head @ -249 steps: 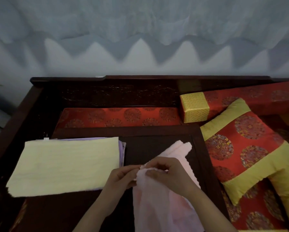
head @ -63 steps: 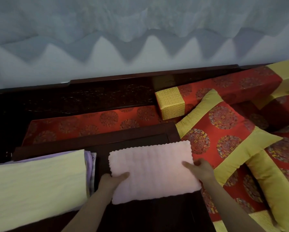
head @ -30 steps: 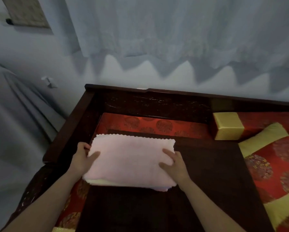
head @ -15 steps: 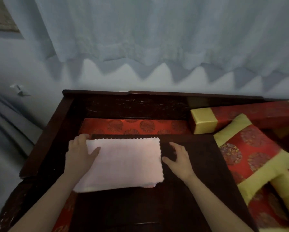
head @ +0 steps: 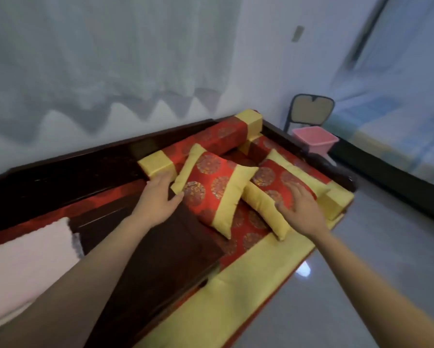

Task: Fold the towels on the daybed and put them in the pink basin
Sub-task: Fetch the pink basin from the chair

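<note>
pink towel [head: 27, 257], folded flat, blurred edge

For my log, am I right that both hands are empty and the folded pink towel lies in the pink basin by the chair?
Not quite. Left hand and right hand are empty, but the head view shows the folded pink towel on the daybed, not in the pink basin by the chair.

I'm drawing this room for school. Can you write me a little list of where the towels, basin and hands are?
Towels: folded stack, pink on top, at the left on the daybed
Pink basin: past the daybed's far end, by a chair
Left hand: open, fingers straight, holding nothing
Right hand: open, above the red and yellow cushions
</note>
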Motion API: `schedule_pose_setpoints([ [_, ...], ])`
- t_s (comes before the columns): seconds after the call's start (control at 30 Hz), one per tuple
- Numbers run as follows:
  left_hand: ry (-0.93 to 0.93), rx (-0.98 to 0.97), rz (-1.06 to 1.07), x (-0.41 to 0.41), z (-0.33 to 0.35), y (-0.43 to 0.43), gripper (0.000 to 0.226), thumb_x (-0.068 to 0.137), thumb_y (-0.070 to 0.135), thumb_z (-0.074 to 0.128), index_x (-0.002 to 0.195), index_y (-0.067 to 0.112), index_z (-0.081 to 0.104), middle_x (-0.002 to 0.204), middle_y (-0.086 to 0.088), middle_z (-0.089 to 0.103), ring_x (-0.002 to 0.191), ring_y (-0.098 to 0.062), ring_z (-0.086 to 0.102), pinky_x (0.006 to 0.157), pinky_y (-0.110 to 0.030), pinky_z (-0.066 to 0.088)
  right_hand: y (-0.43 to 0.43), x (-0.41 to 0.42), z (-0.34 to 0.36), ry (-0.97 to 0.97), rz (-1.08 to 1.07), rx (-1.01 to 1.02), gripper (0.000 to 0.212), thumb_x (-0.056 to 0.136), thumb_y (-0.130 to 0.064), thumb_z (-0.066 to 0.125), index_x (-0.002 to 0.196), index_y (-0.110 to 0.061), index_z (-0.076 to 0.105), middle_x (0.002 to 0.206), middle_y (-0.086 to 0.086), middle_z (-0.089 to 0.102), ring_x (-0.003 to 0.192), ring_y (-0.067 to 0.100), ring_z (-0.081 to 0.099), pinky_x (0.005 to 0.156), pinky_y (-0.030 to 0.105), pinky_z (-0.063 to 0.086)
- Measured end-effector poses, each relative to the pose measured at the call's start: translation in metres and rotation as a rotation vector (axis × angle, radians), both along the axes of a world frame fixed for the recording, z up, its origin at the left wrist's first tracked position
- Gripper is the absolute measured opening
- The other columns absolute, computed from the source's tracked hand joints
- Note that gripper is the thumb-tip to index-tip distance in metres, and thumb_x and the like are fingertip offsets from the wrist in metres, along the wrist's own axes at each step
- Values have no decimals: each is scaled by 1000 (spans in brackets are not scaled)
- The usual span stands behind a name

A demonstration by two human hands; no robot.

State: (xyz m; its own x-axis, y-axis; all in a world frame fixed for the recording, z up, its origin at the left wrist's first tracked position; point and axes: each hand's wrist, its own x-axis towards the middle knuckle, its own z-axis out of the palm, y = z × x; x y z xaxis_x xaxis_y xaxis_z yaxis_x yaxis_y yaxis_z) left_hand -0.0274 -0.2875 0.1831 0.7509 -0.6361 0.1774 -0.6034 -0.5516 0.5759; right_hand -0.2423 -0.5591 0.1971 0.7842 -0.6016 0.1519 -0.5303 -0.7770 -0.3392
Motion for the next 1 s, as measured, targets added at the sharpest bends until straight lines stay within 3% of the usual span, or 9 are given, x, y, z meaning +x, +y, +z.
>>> schedule_pose_setpoints([
  [0.2, -26, 35, -144, -129, 9, -176, 68, 94, 36, 51, 150, 11, 21, 158, -11, 20, 147, -25, 14, 119, -40, 16, -117, -159, 15, -36, -164, 36, 63, 87, -41, 59, 141, -15, 38, 144, 8, 42, 129, 25, 43, 105, 42, 40],
  [0.37, 108, -48, -134, -224, 20, -304, 63, 94, 29, 53, 148, 12, 26, 154, -7, 30, 141, -24, 28, 113, -36, 25, -226, -271, 23, -185, -334, 200, 57, 89, -32, 60, 140, -14, 39, 142, 7, 45, 126, 23, 46, 97, 32, 39],
  [0.47, 165, -67, -101, -247, 32, -351, 60, 93, 27, 54, 146, 11, 31, 151, -8, 36, 137, -25, 35, 110, -36, 30, -276, -294, 28, -271, -409, 313, 59, 89, -31, 61, 141, -15, 38, 147, 7, 41, 134, 23, 40, 108, 42, 36],
  [0.6, 279, -78, -61, -264, 34, -440, 62, 92, 29, 55, 146, 13, 31, 150, -9, 38, 135, -27, 40, 108, -39, 35, -362, -315, 23, -323, -481, 367, 57, 88, -27, 62, 139, -17, 40, 146, 5, 43, 132, 22, 42, 106, 41, 37],
  [1.0, 342, -60, -4, -229, 0, -724, 61, 92, 25, 56, 146, 11, 31, 150, -12, 37, 136, -29, 38, 104, -42, 40, -657, -308, -2, -190, -420, 458, 62, 87, -24, 64, 141, -14, 38, 147, 6, 41, 134, 21, 40, 107, 39, 36],
])
